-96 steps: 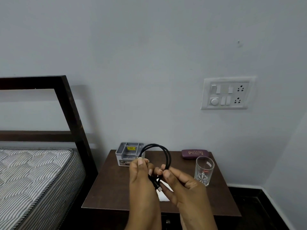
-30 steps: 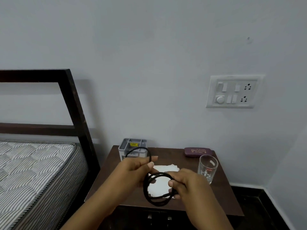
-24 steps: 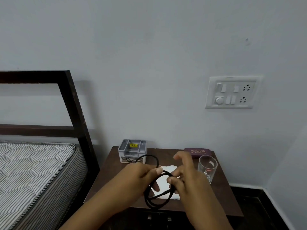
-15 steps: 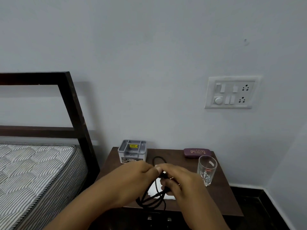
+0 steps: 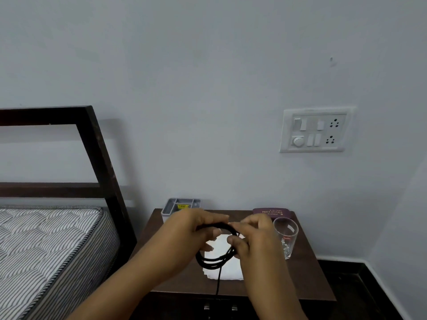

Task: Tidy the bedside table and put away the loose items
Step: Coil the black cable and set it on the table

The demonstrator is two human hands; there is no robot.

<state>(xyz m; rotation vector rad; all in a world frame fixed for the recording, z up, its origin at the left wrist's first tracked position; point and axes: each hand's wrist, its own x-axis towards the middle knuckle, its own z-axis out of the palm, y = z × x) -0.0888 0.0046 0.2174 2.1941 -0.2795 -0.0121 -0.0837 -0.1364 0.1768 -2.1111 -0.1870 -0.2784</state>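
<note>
Cable (image 5: 209, 264) loops are smaller now, left hand (image 5: 196, 229) and right hand (image 5: 253, 236) gripping.

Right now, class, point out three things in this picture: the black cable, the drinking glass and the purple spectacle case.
black cable (image 5: 209, 263), head view, on the lower curve of its coil.
drinking glass (image 5: 286, 239), head view, on its clear side wall.
purple spectacle case (image 5: 269, 212), head view, on its printed lid.

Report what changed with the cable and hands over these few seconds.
The left hand and right hand kept hold of the black cable and lowered its coil from upright above the table to low over the white paper; one end now dangles past the front edge. Glass, spectacle case and grey organizer stayed put.
</note>
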